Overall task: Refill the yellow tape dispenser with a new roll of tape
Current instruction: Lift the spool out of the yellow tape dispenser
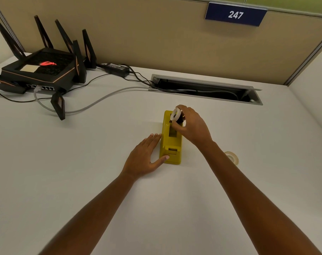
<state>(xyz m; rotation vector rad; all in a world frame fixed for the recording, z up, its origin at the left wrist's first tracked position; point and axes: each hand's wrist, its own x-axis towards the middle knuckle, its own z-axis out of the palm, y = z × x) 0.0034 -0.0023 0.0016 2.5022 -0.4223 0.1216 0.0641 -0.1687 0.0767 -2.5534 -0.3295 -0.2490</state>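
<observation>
Right hand [191, 126] pinching spool [177, 115] above yellow dispenser [172, 144], left hand [144, 157] bracing

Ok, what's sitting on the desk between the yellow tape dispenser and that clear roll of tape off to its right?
In the head view, only the right forearm crosses above that stretch; the desk between the yellow dispenser and the clear roll looks bare.

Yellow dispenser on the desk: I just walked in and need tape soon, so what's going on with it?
A person is refilling it. The left hand rests flat against the side of the yellow tape dispenser, steadying it on the desk. The right hand holds a white ring on a dark hub just above the dispenser's open slot. A clear tape roll lies on the desk to the right, untouched.
</observation>
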